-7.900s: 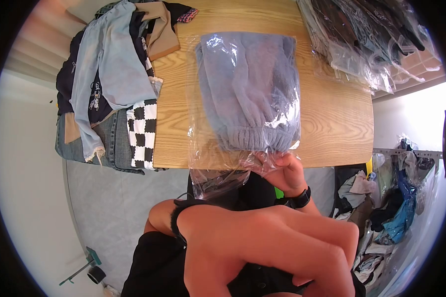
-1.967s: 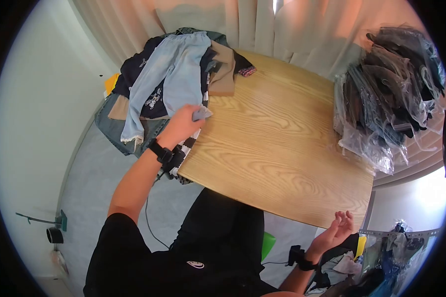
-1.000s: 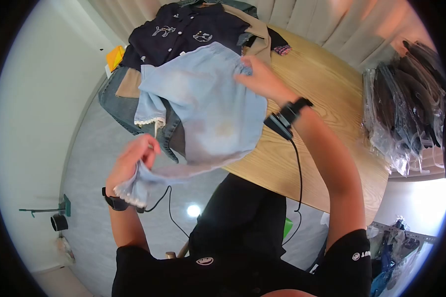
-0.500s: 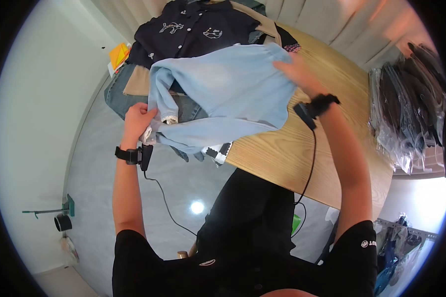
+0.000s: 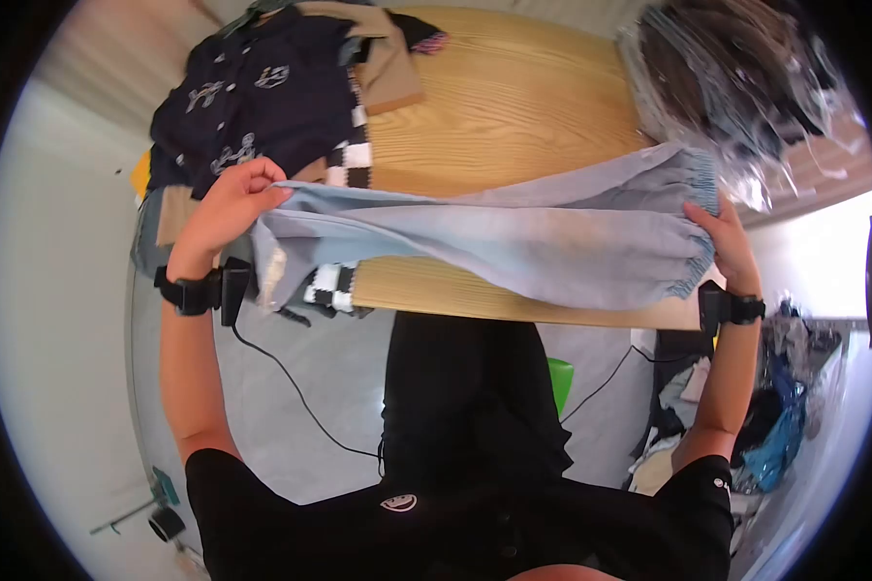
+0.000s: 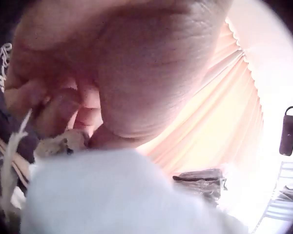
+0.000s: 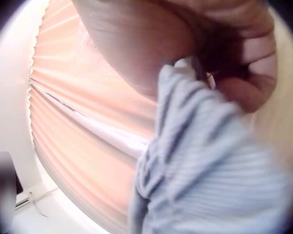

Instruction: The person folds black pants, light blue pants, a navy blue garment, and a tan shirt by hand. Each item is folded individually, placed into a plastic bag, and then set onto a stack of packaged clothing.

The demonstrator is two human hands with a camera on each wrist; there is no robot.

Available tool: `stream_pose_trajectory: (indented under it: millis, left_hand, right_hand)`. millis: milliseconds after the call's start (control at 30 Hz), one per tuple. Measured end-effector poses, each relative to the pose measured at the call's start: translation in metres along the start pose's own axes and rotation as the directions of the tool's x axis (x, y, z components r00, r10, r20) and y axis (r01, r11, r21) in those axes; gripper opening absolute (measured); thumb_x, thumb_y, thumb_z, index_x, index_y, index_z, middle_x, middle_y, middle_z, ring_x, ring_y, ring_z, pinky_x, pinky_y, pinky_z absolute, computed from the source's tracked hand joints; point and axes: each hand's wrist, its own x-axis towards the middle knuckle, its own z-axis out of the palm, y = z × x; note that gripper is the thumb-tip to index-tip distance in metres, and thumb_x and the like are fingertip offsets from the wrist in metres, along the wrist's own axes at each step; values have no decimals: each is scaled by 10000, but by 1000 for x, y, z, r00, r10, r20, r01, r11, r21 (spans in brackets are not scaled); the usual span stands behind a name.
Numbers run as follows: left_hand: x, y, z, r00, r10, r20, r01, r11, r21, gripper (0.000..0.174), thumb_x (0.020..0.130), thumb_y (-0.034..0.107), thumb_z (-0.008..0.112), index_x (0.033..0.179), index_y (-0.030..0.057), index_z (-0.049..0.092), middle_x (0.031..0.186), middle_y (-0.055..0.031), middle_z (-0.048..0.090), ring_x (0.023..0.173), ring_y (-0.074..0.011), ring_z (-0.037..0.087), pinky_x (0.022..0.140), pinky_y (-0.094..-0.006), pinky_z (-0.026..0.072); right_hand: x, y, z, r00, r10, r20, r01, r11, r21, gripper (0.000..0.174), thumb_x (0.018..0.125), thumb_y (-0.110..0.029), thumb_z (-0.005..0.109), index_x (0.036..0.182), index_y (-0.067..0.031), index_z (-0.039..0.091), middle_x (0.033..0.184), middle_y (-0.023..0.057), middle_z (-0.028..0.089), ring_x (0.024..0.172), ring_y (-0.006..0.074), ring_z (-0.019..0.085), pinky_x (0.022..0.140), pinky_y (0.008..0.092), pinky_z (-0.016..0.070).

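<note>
A pair of light blue pants (image 5: 552,242) is stretched sideways over the table's front edge, between both hands. My left hand (image 5: 231,205) pinches the leg end at the left, where a pale lace-like hem hangs down. At the right, my right hand (image 5: 727,242) grips the gathered elastic waistband (image 5: 700,194), thumb on the near face. In the left wrist view, pale cloth (image 6: 97,190) fills the space below the curled fingers. The right wrist view has the ribbed waistband (image 7: 205,156) bunched up into the right hand (image 7: 224,53).
A pile of clothes with a dark embroidered shirt (image 5: 262,97) on top lies at the table's left, a checkered black-and-white cloth (image 5: 357,155) beneath. Plastic-bagged garments (image 5: 736,77) are heaped at the back right. The wooden table (image 5: 513,87) shows between them. Cables trail from both wrists.
A bagged grey-blue garment was in front earlier. The light blue pants have since come off the left pile and are now pulled out straight toward the right, uncovering the dark shirt.
</note>
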Motion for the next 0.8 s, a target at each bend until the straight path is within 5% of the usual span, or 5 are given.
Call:
stream_pose_trajectory:
  millis: [233,400,567,700,800]
  left_hand:
    - [75,-1,14,998,17,-53,-19,999,-46,171,914,213,587,960,49,591,825,43,580,781,-33,502,719,-193,400]
    - [110,-7,15,977,84,-195,-118,978,-170,209,912,225,595,1026,49,582,838,26,591,777,-50,527,725,-200,417]
    - [150,-42,18,911,269,-312,-157,927,340,347,846,244,676,1075,10,560,924,-54,625,778,-106,552,689,-259,462]
    - [100,-14,43,802,426,-418,-231,867,441,306,820,161,681,1058,20,550,904,-73,585,784,-139,556,708,-274,465]
    - [12,22,77,925,378,-42,-313,819,481,312,739,110,698,994,36,534,912,-33,537,841,-128,519,760,-256,428]
  right_hand:
    - [-26,42,-28,961,228,-159,-180,946,268,380,920,-192,559,1232,19,507,1120,67,614,973,138,600,817,248,485]
    - [-15,50,-37,969,119,-216,-73,975,208,395,931,-235,549,1230,18,504,1104,61,615,955,110,598,790,233,487]
    - [7,72,-53,951,70,-300,-158,947,-280,448,895,-281,609,1227,-8,484,1107,107,602,875,124,592,764,246,472]
    - [-28,67,-35,892,-78,-445,-97,929,-356,434,857,-192,646,1220,-23,477,1147,100,571,907,144,575,793,271,458]
    - [-81,59,-14,868,-416,-272,171,764,-622,457,738,14,610,1178,-36,499,1175,97,548,1053,227,531,904,324,414]
